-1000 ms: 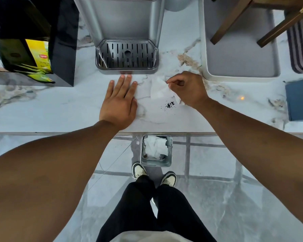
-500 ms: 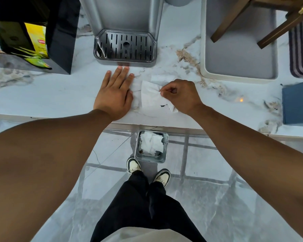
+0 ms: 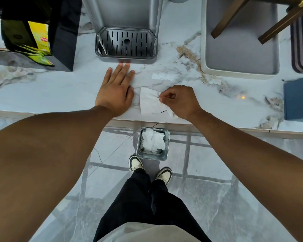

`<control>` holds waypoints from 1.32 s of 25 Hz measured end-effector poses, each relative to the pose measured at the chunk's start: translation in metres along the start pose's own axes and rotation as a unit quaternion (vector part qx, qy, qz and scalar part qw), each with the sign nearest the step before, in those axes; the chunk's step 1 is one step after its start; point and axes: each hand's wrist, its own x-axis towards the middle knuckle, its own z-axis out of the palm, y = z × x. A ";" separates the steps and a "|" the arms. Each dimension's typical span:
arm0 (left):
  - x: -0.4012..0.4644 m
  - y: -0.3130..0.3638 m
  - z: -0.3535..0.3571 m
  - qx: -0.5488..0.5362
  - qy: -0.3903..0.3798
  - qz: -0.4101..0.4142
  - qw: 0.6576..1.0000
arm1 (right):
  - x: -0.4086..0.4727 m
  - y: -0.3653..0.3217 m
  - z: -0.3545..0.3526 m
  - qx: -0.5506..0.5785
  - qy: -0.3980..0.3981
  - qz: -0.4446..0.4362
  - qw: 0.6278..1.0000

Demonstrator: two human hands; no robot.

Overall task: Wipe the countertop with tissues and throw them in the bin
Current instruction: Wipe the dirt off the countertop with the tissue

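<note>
A white tissue (image 3: 150, 102) lies flat on the marble countertop (image 3: 59, 91) close to its front edge, with a few dark crumbs at its lower right corner. My right hand (image 3: 179, 101) pinches the tissue's right side with closed fingers. My left hand (image 3: 116, 89) rests flat on the counter just left of the tissue, fingers spread, holding nothing. On the floor below the counter edge stands a small square metal bin (image 3: 152, 144) with crumpled white tissues inside.
A grey machine with a slotted drip tray (image 3: 125, 42) stands behind my left hand. A black box of tea packets (image 3: 40, 37) is at the back left, a grey tray (image 3: 240, 67) at the back right, a blue box (image 3: 298, 98) at the right edge. My shoes (image 3: 150, 167) stand beside the bin.
My right hand has dragged the tissue toward the counter's front edge and over the dark crumbs, which are now mostly covered. My left hand stayed flat on the counter.
</note>
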 end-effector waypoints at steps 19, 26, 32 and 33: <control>0.003 -0.004 0.003 0.021 -0.011 0.009 1.000 | 0.046 -0.027 0.010 -0.051 -0.168 -0.140 0.974; 0.002 -0.004 0.006 0.018 0.002 0.005 1.000 | 0.042 -0.034 0.002 -0.131 -0.226 -0.165 0.951; 0.002 -0.004 0.007 0.018 0.007 0.005 1.000 | 0.047 -0.002 -0.026 -0.047 0.017 -0.014 0.999; 0.002 -0.004 0.007 0.018 0.008 0.004 1.000 | 0.039 0.002 -0.023 -0.038 0.036 0.000 0.999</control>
